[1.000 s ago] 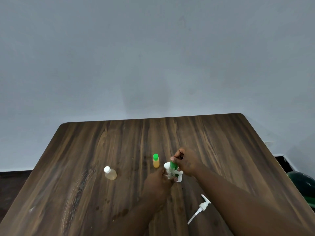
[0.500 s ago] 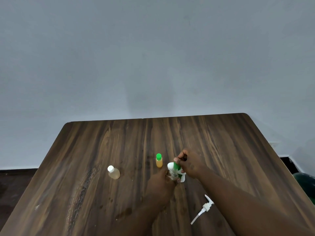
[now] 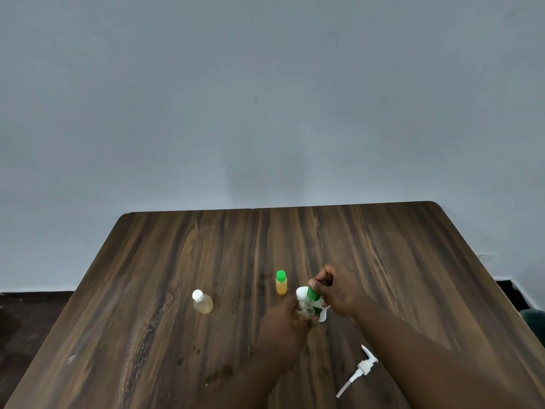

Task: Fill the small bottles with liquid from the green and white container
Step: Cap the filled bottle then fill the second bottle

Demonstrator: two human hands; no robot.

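Note:
The green and white container (image 3: 312,299) is held tilted just above the table's middle, with my right hand (image 3: 339,292) gripping its upper part. My left hand (image 3: 284,327) is closed around a small clear bottle (image 3: 306,312) pressed against the container's lower end; that bottle is mostly hidden by my fingers. A small bottle with a green cap and orange liquid (image 3: 281,283) stands upright just left of the container. Further left stands a small bottle with a white cap and pale liquid (image 3: 202,302).
A white pump dispenser head (image 3: 359,369) lies on the dark wooden table (image 3: 398,261) near my right forearm. A plain grey wall rises behind the table's far edge. Something dark green (image 3: 535,323) sits beyond the table's right edge.
Both hands stay on the container with almost no movement. The whole scene has drifted slightly right and down in view as my head moved.

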